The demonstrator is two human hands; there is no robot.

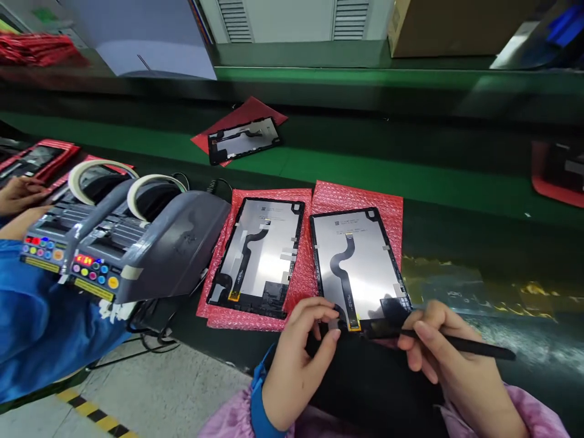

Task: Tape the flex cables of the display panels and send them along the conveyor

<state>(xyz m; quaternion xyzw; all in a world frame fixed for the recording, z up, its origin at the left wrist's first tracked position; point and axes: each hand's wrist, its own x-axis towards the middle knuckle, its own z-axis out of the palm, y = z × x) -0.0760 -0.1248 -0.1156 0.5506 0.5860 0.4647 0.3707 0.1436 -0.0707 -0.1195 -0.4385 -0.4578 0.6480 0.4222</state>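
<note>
A tablet screen panel (365, 267) lies silver side up in front of me, with a black flex cable (343, 267) curving down its back to an orange-edged connector (354, 325). At its lower left corner, my left hand (305, 359) pinches a small dark tab (335, 324) between thumb and forefinger. My right hand (449, 347) grips slim black tweezers (479, 347), whose tip points left along the panel's lower edge; the tip itself is hard to make out. A second similar panel (269, 243) rests to the left on red bubble wrap (298, 286).
A grey twin tape dispenser (177, 243) stands left, cables beneath it. Beyond it are a co-worker's hands (22, 198) and blue sleeve (27, 322). Another panel (244, 139) lies on a red bag at the back. Clear film strips (447, 283) lie right; a cardboard box (456, 27) sits on the shelf.
</note>
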